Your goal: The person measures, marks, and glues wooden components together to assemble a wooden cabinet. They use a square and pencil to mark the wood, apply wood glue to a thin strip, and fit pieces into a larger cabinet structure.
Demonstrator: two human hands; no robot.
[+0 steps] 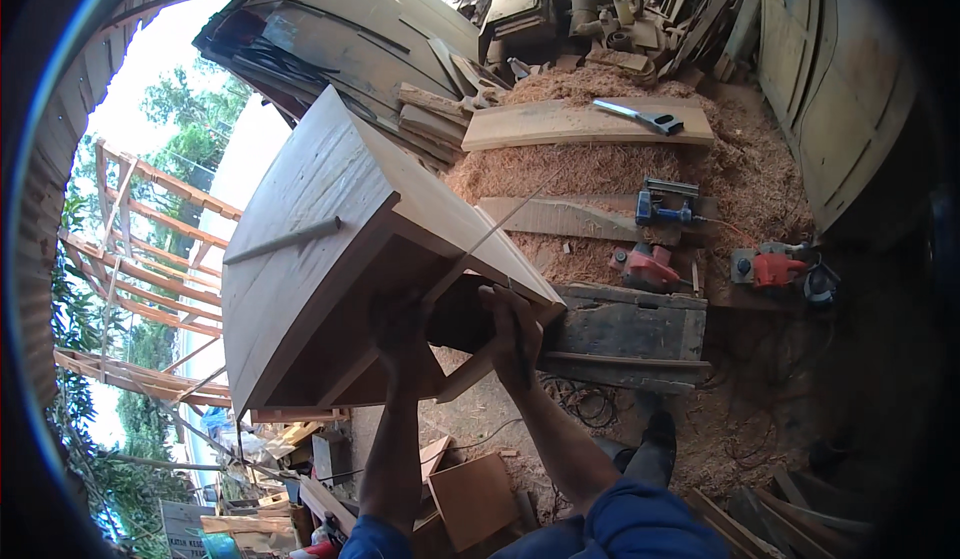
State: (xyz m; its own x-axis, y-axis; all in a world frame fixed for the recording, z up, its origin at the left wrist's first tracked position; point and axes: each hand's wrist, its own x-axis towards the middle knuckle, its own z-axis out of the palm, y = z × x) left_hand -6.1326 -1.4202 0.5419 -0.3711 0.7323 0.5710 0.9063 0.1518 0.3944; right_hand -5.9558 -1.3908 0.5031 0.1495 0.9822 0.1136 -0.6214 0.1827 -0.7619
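A large wooden cabinet carcass [320, 184] of bare wood tilts in front of me, its open side toward me. My left hand [400, 329] reaches into its shaded opening, near the lower end of a thin wooden strip [490, 234]. Shadow hides the fingers of that hand. By the frame's right corner is my right hand [512, 329], its fingers curled. Something thin and dark shows along its palm, too unclear to name. A round wooden rod [285, 241] lies across the carcass's outer panel.
Beyond the carcass, a handsaw [640, 117] rests on a thick plank [570, 124] amid wood shavings. To the right are a blue nail gun [668, 202], a red power tool [648, 267] and another red tool [775, 267]. A dark board [630, 324] adjoins the carcass. Offcuts [475, 499] lie below.
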